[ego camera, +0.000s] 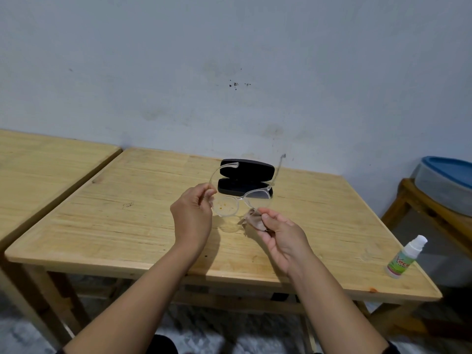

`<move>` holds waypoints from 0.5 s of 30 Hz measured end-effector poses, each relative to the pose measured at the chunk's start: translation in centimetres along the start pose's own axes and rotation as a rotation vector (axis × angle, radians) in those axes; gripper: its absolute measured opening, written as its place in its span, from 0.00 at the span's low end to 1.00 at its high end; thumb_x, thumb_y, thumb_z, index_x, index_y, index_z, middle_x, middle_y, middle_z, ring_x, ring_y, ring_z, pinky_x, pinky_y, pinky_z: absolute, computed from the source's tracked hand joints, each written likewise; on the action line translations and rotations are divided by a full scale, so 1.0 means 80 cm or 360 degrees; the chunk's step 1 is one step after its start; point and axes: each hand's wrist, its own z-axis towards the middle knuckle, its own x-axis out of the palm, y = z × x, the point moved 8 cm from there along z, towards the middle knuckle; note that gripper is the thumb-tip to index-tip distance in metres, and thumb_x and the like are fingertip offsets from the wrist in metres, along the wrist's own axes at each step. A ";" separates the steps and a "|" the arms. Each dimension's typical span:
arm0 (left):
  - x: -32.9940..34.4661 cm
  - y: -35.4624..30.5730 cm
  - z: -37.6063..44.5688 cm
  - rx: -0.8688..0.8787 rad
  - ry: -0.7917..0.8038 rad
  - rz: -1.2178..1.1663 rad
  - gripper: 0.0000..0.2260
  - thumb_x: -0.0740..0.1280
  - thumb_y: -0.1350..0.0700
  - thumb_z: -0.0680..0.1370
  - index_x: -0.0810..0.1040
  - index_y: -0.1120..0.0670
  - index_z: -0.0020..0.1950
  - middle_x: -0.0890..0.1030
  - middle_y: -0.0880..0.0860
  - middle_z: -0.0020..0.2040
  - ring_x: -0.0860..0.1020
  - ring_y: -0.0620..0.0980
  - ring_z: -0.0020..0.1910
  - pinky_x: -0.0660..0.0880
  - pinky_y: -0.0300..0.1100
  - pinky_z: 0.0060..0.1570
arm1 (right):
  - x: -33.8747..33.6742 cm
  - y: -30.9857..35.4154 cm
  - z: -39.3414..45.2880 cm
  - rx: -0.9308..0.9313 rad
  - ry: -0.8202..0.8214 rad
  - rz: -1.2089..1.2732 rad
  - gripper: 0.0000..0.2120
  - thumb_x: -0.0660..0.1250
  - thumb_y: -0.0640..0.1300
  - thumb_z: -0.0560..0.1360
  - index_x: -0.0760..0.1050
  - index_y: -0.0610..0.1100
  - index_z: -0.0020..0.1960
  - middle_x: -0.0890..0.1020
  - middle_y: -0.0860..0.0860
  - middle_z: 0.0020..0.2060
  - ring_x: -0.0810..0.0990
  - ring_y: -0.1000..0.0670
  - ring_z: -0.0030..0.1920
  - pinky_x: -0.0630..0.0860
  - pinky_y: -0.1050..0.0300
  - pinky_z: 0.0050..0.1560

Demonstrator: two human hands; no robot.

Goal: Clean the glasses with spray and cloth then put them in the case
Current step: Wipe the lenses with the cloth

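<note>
A person's left hand (pixel 192 213) pinches the left corner of a pair of clear-framed plastic glasses (pixel 240 199), held in the air above the table with both temples unfolded and pointing away toward the wall. Small yellowish specks show on the left lens. The right hand (pixel 281 238) is closed around a crumpled pinkish-brown cleaning cloth (pixel 252 219), which sits just below the right lens; whether cloth and lens touch cannot be told.

Behind the glasses, on the far middle of the table, lies an open black hard-shell glasses case (pixel 246 176), its lid raised toward the wall; the held frame partly covers it. A small white spray bottle with a green label (pixel 406 256) stands at the near right corner of the table, well apart from both hands.

The light wooden table (pixel 102 213) is scuffed, with an orange mark on its near right edge. A second wooden table (pixel 38 162) stands just beside it on the left. A stained pale grey wall (pixel 229 60) rises behind. At far right, a grey tub with a blue rim (pixel 444 180) rests on a wooden stand (pixel 413 200).
</note>
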 end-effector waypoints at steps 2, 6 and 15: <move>0.004 -0.005 -0.005 0.0050 0.0013 0.0014 0.07 0.65 0.64 0.75 0.82 0.55 0.45 0.82 0.51 0.41 0.80 0.49 0.39 0.80 0.48 0.43 | 0.009 -0.006 -0.002 0.0004 0.0000 0.0019 0.08 0.61 0.30 0.76 0.77 0.34 0.52 0.83 0.37 0.48 0.84 0.42 0.48 0.83 0.50 0.48; 0.013 -0.010 -0.015 0.0070 0.0023 -0.0036 0.08 0.65 0.65 0.75 0.82 0.55 0.45 0.82 0.51 0.41 0.80 0.47 0.40 0.80 0.46 0.43 | 0.022 -0.020 0.000 -0.0011 -0.0085 0.0066 0.08 0.62 0.30 0.76 0.78 0.36 0.51 0.82 0.38 0.53 0.82 0.42 0.53 0.75 0.45 0.62; 0.027 -0.024 -0.037 0.0251 0.0087 -0.0062 0.11 0.65 0.68 0.73 0.82 0.54 0.45 0.80 0.44 0.40 0.79 0.42 0.40 0.79 0.43 0.42 | 0.024 -0.025 -0.009 -0.0248 -0.0577 0.0041 0.10 0.66 0.36 0.76 0.82 0.49 0.44 0.84 0.49 0.49 0.81 0.50 0.51 0.75 0.59 0.56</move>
